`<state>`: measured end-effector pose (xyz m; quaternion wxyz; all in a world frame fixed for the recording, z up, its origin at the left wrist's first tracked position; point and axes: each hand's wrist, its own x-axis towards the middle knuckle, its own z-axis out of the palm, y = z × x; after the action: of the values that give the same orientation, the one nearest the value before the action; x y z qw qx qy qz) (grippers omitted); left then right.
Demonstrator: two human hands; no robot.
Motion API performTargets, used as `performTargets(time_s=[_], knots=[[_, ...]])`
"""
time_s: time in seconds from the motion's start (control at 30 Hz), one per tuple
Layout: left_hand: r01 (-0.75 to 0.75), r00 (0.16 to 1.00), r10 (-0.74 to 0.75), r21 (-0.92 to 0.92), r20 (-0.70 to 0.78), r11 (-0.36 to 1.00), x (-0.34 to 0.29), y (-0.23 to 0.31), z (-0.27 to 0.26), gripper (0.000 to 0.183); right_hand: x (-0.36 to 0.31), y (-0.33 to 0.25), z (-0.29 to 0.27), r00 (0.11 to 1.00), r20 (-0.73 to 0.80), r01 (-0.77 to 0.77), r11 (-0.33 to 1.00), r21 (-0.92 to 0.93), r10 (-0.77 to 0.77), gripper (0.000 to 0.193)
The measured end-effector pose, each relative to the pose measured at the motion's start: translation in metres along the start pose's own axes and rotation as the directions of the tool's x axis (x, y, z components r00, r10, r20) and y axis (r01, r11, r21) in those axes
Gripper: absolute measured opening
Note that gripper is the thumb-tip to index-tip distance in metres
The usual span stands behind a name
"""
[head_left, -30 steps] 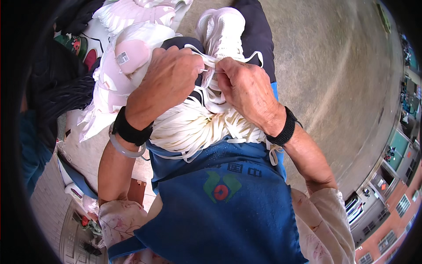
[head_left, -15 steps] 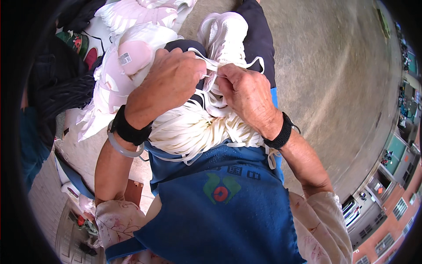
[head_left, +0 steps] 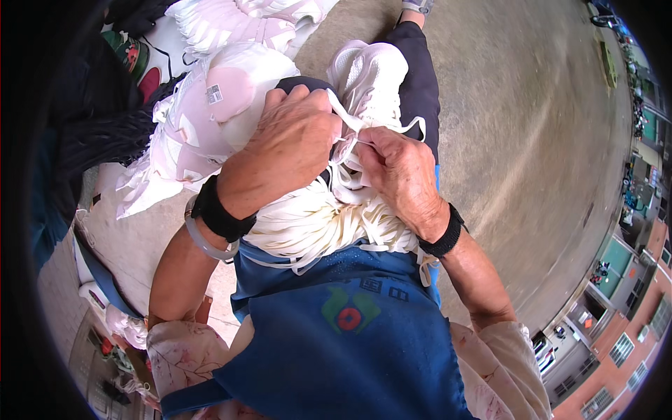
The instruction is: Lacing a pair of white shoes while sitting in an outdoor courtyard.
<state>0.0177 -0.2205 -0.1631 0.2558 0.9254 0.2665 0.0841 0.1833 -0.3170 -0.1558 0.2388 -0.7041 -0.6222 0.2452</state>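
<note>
A pair of white sneakers [head_left: 381, 73] rests on my lap, toes pointing away from me. At their ankle end a white shoelace [head_left: 339, 106] loops up between my hands. My left hand [head_left: 294, 143] is closed with the lace pinched in its fingertips, left of the shoes. Just to the right, my right hand [head_left: 400, 171] also pinches the lace between thumb and forefinger. One lace loop sticks out above its knuckles. Under both hands a thick bundle of cream-white laces [head_left: 301, 227] lies across my blue apron [head_left: 336, 357]. My fingers partly hide where the lace enters the shoe.
At the left, pale pink and white shoes [head_left: 234, 94] are heaped with thin white wrapping. Dark clothing [head_left: 91, 154] and a red-and-white shoe [head_left: 150, 80] lie farther left. Concrete floor [head_left: 518, 161] stretches to the right, toward brick buildings [head_left: 623, 329].
Both hands stay pinched on the lace, and the loop by my left fingers now stands taller. The whole view has shifted slightly, so the shoes and hands appear lower and farther right.
</note>
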Motion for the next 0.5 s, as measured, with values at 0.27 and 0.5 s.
performTargets(time_s=[0.27, 0.5], knots=[[-0.062, 0.998, 0.062, -0.012, -0.024, 0.998, 0.0033, -0.0022, -0.0018, 0.012, 0.0015, 0.0014, -0.0003, 0.997, 0.071, -0.026, 0.999, -0.046, 0.029, 0.012], [0.011, 0.998, -0.01, -0.025, 0.062, 1.0, 0.0055, -0.0004, -0.0033, 0.01, 0.0, 0.0031, -0.0004, 0.995, 0.077, -0.061, 0.998, -0.006, 0.061, 0.012]])
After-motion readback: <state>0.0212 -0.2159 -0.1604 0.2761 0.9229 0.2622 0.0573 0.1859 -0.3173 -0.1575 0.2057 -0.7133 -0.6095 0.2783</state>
